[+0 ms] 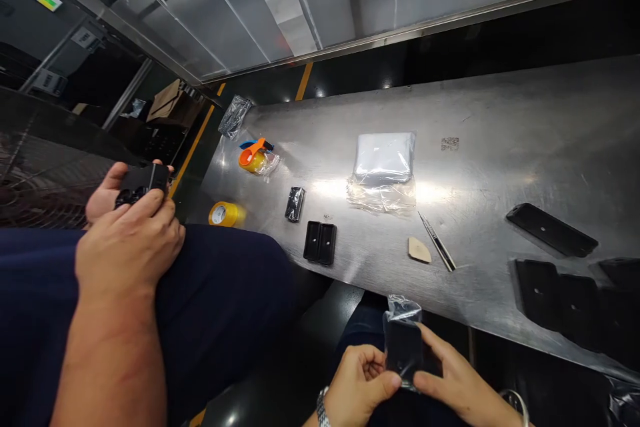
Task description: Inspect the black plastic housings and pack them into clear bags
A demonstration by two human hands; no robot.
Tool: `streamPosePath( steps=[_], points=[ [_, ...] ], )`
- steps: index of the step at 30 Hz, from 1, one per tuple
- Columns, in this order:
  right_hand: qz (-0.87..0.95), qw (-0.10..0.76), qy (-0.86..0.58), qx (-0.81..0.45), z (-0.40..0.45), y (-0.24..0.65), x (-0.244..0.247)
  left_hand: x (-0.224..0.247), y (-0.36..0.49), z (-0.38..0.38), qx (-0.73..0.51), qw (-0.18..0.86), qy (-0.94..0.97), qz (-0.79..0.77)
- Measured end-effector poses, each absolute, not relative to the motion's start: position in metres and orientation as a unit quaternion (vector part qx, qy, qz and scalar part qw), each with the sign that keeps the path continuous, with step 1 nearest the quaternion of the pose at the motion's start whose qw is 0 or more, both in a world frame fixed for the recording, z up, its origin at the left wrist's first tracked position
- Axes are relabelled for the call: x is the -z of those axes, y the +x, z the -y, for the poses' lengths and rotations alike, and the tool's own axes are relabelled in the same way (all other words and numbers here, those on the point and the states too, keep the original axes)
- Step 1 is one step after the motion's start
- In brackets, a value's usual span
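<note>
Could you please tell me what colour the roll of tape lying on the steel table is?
The roll of tape is yellow, as the head view shows.

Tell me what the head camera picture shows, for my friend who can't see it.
One hand and the other hand hold a black plastic piece above dark trousers. Another person's hands hold a black item in a clear bag. Ahead is a long steel table with yellow tape and black pads.

Black plastic part, apparently moulded, slightly tilted, held between both hands, fingers curled over it
</note>
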State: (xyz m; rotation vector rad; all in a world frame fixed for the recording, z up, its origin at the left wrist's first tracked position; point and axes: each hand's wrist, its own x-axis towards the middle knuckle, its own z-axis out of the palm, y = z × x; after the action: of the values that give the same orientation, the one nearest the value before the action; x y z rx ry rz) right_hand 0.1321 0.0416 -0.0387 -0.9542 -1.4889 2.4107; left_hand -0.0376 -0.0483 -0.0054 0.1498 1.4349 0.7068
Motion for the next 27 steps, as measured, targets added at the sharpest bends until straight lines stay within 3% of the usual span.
streamPosePath(
  steps=[8, 13, 16, 19, 22, 27],
  points=[
    [0.478, 0.016, -0.257, -0.84, -0.029, 0.125, 0.022, 0.006, -0.057, 0.071, -0.229, 0.704, 0.245, -0.625],
    [0.507, -0.012, -0.215, -0.835, -0.037, 0.121, 0.026, 0.015, -0.056, 0.052, -0.435, 0.718, 0.128, -0.529],
    [0.561, -0.05, -0.206, -0.8, -0.032, 0.122, 0.034, 0.027, -0.04, 0.039, -0.461, 0.776, 0.03, -0.428],
    [0.661, -0.051, -0.271, -0.697, -0.02, 0.125, 0.042, 0.04, -0.025, 0.032, -0.502, 0.744, -0.061, -0.437],
    [0.78, 0.047, -0.354, -0.514, -0.012, 0.126, 0.045, 0.05, -0.019, 0.026, -0.531, 0.656, -0.18, -0.505],
    [0.919, 0.177, -0.202, -0.287, -0.025, 0.115, 0.036, 0.046, -0.024, 0.016, -0.459, 0.696, -0.259, -0.487]
  ],
)
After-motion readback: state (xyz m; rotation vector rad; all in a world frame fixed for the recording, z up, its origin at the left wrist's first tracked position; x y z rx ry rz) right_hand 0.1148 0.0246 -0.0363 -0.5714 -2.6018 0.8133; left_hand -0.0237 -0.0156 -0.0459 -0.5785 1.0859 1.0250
